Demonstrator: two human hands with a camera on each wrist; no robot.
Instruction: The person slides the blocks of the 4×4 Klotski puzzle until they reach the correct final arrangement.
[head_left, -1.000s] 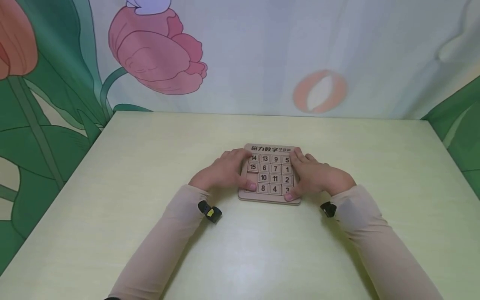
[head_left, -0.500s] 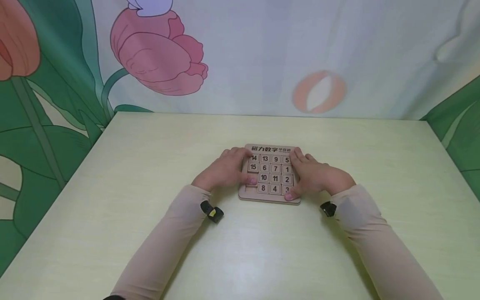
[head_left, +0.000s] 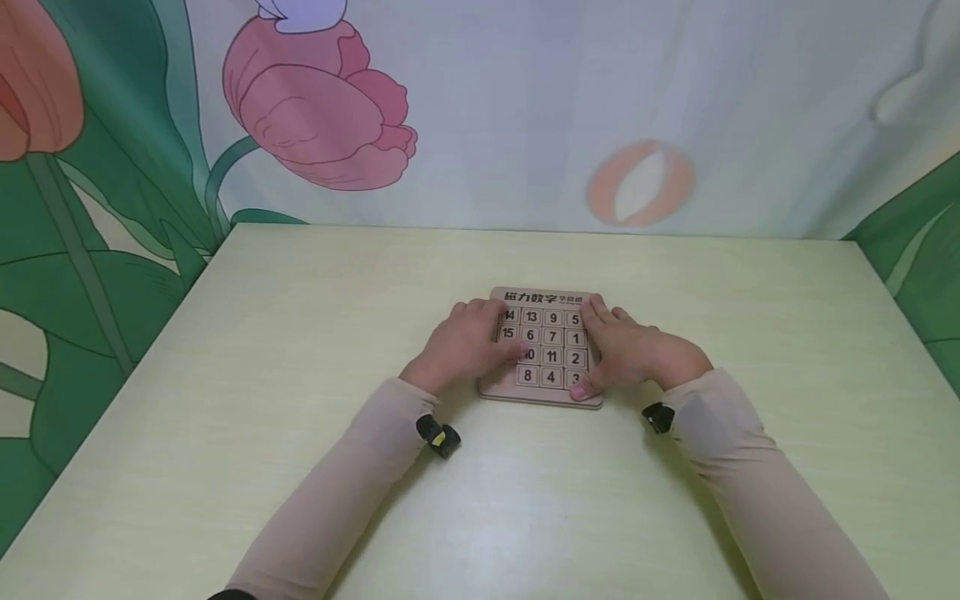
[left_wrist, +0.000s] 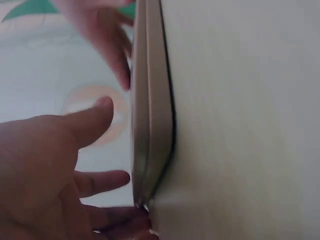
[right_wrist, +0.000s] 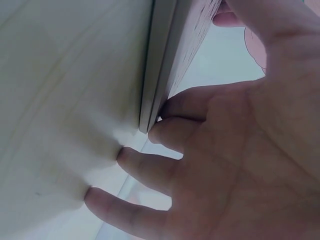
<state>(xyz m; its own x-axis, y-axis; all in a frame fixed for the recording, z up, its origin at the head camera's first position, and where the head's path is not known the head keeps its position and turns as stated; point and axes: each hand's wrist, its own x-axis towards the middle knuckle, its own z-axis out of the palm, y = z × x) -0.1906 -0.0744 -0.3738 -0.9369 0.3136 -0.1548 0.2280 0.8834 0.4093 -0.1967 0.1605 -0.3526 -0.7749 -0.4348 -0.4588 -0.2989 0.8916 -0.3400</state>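
A wooden sliding number puzzle (head_left: pixel 551 357) lies flat on the table, mid-view in the head view. Its bottom-left slot shows bare wood. My left hand (head_left: pixel 467 343) is at the puzzle's left side, fingers near the upper-left corner, thumb over the 10 tile. In the left wrist view that thumb (left_wrist: pixel 97 120) stands apart from the puzzle's edge (left_wrist: pixel 156 90). My right hand (head_left: pixel 633 352) rests along the right side, fingers extended by the 5 and thumb on the 3. In the right wrist view two right fingertips (right_wrist: pixel 125 155) touch the tabletop beside the puzzle.
The pale table (head_left: pixel 360 283) reaches back to a curtain (head_left: pixel 495 117) printed with large flowers and leaves. A dark wrist camera (head_left: pixel 438 435) sits at the left cuff, another camera (head_left: pixel 658 417) at the right cuff.
My left thumb has gone from the bottom-left slot upward and right to the 10. The bottom-left tile has slid up one place, baring the slot. The right hand stays put.
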